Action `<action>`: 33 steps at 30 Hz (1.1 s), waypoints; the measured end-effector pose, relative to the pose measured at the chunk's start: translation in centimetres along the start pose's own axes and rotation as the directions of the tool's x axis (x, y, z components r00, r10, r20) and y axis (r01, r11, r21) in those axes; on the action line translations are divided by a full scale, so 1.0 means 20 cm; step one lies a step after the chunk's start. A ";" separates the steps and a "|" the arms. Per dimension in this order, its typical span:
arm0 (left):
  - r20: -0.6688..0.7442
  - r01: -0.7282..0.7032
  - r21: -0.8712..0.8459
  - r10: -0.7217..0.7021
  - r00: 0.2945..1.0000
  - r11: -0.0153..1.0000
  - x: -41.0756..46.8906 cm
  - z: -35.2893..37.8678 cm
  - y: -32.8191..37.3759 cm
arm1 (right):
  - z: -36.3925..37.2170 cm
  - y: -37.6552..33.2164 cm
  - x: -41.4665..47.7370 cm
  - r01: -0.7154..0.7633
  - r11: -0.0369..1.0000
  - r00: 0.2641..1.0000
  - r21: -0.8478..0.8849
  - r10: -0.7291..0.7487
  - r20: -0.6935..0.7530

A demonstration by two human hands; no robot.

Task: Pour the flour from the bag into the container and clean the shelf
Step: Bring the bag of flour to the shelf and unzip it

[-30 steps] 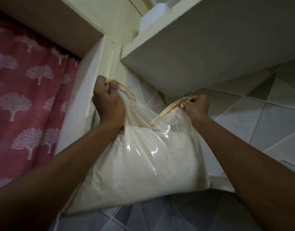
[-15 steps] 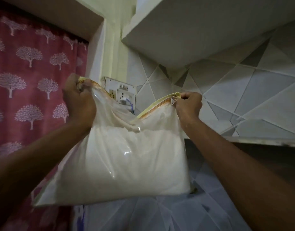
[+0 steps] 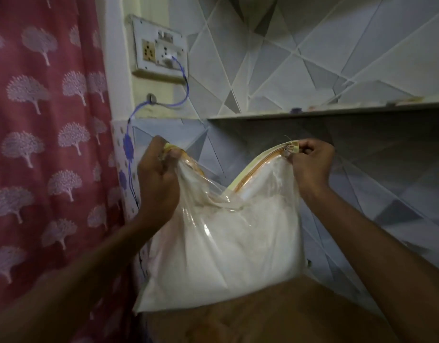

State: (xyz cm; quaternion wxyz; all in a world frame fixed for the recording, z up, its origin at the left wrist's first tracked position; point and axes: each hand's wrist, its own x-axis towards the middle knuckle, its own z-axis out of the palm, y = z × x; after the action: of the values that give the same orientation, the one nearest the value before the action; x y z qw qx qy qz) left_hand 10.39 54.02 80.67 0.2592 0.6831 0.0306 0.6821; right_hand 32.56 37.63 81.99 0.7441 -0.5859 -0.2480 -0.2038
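A clear plastic zipper bag (image 3: pixel 228 253), mostly full of white flour, hangs in front of me in mid-air. My left hand (image 3: pixel 156 179) grips its top left corner. My right hand (image 3: pixel 310 162) pinches the top right corner at the zipper pull, where a yellow and orange zip strip runs down toward the sagging middle of the bag's mouth. A narrow shelf (image 3: pixel 325 112) crosses the tiled wall above and behind the bag. No container is in view.
A red curtain with pale tree prints (image 3: pixel 45 144) fills the left. A white socket plate (image 3: pixel 161 48) with a blue cable (image 3: pixel 129 144) sits on the wall at upper left. A brown wooden surface (image 3: pixel 275 318) lies below the bag.
The view has tilted downward: the upper shelf has left the frame and a lower shelf and wooden surface have come in. Both hands keep the same hold on the bag's corners.
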 end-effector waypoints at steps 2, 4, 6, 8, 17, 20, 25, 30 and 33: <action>0.023 0.042 -0.024 -0.042 0.999 0.999 -0.15 0.07 0.00 | -0.10 0.12 -0.03 -0.073 0.996 0.997 -0.045 0.072 -0.032; 0.070 0.098 -0.054 -0.094 0.993 0.994 -0.31 0.16 -0.02 | -0.20 0.25 -0.06 -0.145 0.985 0.988 -0.091 0.140 -0.062; 0.129 0.146 -0.073 -0.135 0.982 0.987 -0.47 0.22 -0.06 | -0.27 0.38 -0.10 -0.162 0.974 0.986 -0.155 0.155 -0.058; 0.215 0.170 -0.090 -0.147 0.965 0.981 -0.63 0.32 -0.09 | -0.36 0.52 -0.11 -0.177 0.964 0.984 -0.199 0.167 -0.067; 0.495 0.306 -0.099 -0.219 0.841 0.947 -1.13 0.67 -0.24 | -0.66 1.02 -0.09 -0.299 0.888 0.952 -0.350 0.254 -0.169; 0.559 0.345 -0.109 -0.230 0.796 0.932 -1.22 0.81 -0.28 | -0.75 1.18 -0.04 -0.342 0.850 0.937 -0.400 0.278 -0.212; 0.612 0.454 -0.099 -0.305 0.729 0.886 -1.40 1.01 -0.40 | -0.84 1.42 0.06 -0.363 0.802 0.932 -0.474 0.307 -0.194; 0.657 0.463 -0.032 -0.330 0.677 0.886 -1.52 1.14 -0.48 | -0.92 1.60 0.09 -0.374 0.727 0.927 -0.576 0.315 -0.204; 0.669 0.466 0.021 -0.359 0.651 0.884 -1.55 1.19 -0.54 | -0.99 1.70 0.11 -0.402 0.692 0.915 -0.600 0.326 -0.238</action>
State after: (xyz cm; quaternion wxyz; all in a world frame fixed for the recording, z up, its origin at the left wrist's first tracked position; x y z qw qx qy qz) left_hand 34.25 43.59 49.58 0.4532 0.8305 0.0402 0.3214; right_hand 57.06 26.27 53.34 0.5389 -0.8277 -0.0006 -0.1566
